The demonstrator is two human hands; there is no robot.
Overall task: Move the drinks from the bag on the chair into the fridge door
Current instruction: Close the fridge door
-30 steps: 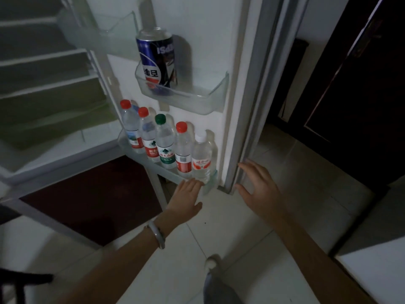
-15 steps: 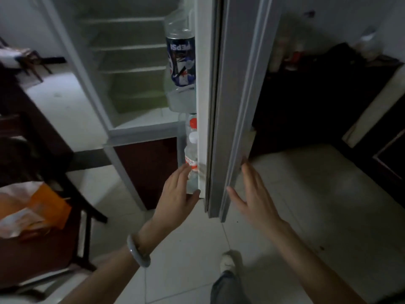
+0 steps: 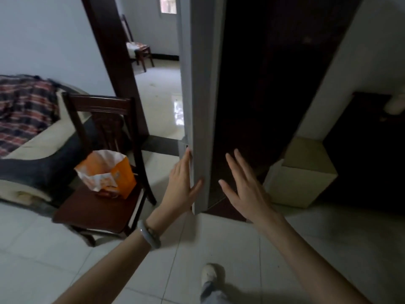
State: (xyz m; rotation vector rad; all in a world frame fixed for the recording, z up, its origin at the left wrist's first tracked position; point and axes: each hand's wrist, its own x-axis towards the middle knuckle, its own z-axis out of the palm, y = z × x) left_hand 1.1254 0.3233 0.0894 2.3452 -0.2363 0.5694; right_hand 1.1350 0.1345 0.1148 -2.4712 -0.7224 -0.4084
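centre: left hand (image 3: 182, 189) pressing flat on fridge door (image 3: 201, 106) edge, fingers straight | right hand (image 3: 245, 194) hovering beside its dark face, fingers spread, holding nothing | advice (probably closing): pushing evenly, keeping fingertips off the seam | centre-left: bag (image 3: 109, 174) sitting on chair (image 3: 96, 207); drinks out of sight

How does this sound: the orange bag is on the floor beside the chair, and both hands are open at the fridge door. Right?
Not quite. In the head view the orange bag stands on the chair seat, not the floor. The left hand and right hand are indeed both open at the fridge door.
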